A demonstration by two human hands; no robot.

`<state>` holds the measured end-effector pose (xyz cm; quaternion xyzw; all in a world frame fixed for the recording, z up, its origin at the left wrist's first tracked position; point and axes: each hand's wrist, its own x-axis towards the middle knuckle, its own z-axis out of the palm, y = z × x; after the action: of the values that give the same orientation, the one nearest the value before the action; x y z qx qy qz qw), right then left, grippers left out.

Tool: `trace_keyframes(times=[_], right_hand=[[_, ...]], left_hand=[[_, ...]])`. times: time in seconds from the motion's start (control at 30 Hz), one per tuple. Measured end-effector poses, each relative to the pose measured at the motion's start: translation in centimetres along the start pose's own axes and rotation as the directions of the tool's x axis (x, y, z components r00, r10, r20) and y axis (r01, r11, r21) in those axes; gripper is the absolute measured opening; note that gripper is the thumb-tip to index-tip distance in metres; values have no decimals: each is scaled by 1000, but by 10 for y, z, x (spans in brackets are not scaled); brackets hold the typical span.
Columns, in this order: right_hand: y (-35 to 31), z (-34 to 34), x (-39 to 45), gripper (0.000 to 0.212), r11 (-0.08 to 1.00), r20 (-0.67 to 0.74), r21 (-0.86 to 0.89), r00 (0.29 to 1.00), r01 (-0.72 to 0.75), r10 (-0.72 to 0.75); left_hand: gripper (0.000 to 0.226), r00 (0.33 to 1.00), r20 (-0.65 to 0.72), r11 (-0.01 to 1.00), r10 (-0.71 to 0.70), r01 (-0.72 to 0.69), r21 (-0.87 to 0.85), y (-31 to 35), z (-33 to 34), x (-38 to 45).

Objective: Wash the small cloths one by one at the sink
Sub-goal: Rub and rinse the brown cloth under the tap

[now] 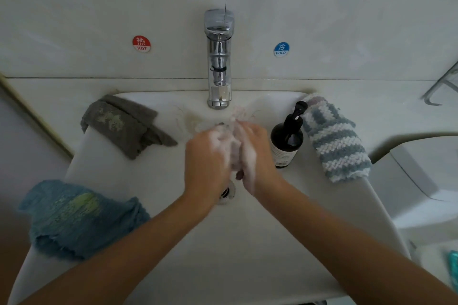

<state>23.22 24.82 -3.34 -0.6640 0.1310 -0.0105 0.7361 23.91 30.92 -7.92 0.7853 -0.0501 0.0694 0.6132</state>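
A small pale pink cloth (235,146), covered in white suds, is squeezed between my two hands over the middle of the white sink (153,176). My left hand (207,156) grips it from the left and my right hand (255,153) from the right; both are foamy. Most of the cloth is hidden between my palms. A grey cloth (124,124) hangs over the sink's left rim. A blue cloth with green stains (74,218) lies on the near left rim. A blue and white striped knitted cloth (334,138) rests on the right rim.
A chrome tap (219,62) stands at the back centre, above my hands. A dark soap pump bottle (287,138) stands on the right rim, close to my right hand. The drain (229,193) lies under my wrists. A second white basin (426,181) sits at the right.
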Motion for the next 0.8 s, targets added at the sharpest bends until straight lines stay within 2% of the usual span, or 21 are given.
trace_keyframes(times=[0.03,0.07,0.1,0.13,0.17,0.2,0.23,0.27,0.3,0.33,0.37,0.4,0.43,0.47,0.5,0.53,0.57,0.6,0.67,0.73,0.8], right_hand=[[-1,-3,6,29,999,-6,45,1000,-27,27],[-1,-7,10,27,997,8,63,999,-36,36],[1,-8,10,26,999,22,29,999,-28,28],[2,-8,7,27,999,35,-35,999,7,-6],[3,-6,0,30,995,34,-93,999,43,-40],[5,-4,-9,33,990,30,-124,997,73,-70],[5,0,-17,36,986,12,-134,995,99,-98],[6,2,-16,37,984,37,-135,994,112,-108],[8,1,-18,36,992,33,-107,997,69,-66],[9,-2,-12,34,997,58,-72,998,35,-30],[20,-7,-4,32,1000,87,-4,996,-29,29],[32,-16,5,32,992,136,89,987,-94,82],[34,-22,6,32,938,88,192,957,-289,277],[36,-29,9,29,906,-7,269,940,-328,342],[31,-27,3,28,952,-38,177,965,-249,260],[30,-23,-3,29,994,-8,98,999,-49,50],[18,-13,-8,33,1000,-37,9,999,29,-28],[8,-3,-11,36,999,-70,6,997,42,-41],[10,3,-12,42,994,-63,-60,993,94,-97],[10,6,-1,39,1000,-58,-18,998,24,-25],[8,3,16,32,991,-70,118,996,-55,64]], left_hand=[[16,997,9,996,-83,83,17,9,4,-2],[16,994,-107,969,-2,28,244,6,-1,-3],[18,991,-126,963,55,-19,267,6,-1,1],[20,1000,10,992,27,-28,126,7,6,0],[22,989,147,992,31,-49,119,9,-1,12],[25,995,72,974,71,-85,212,13,-14,25],[29,998,-19,966,54,-48,254,1,-31,38],[34,994,-49,975,96,-84,206,-3,-41,38],[37,988,-92,976,122,-102,194,-3,-36,35],[37,991,-7,967,132,-127,222,-7,-29,28],[35,992,110,961,54,-82,264,6,-11,9],[32,999,38,953,39,-49,299,15,2,-1],[30,991,-7,864,134,-114,490,13,5,-8],[26,972,35,737,234,-201,646,5,8,-6],[25,975,15,854,220,-200,481,9,12,-8],[23,974,62,944,218,-227,238,12,9,-5],[21,966,61,916,250,-256,309,13,0,9],[21,949,-44,868,312,-266,420,12,-17,21],[26,908,-71,784,414,-316,534,4,-36,27],[27,952,-75,839,296,-222,497,4,-30,16],[22,957,-49,875,286,-240,421,9,-18,-7]])
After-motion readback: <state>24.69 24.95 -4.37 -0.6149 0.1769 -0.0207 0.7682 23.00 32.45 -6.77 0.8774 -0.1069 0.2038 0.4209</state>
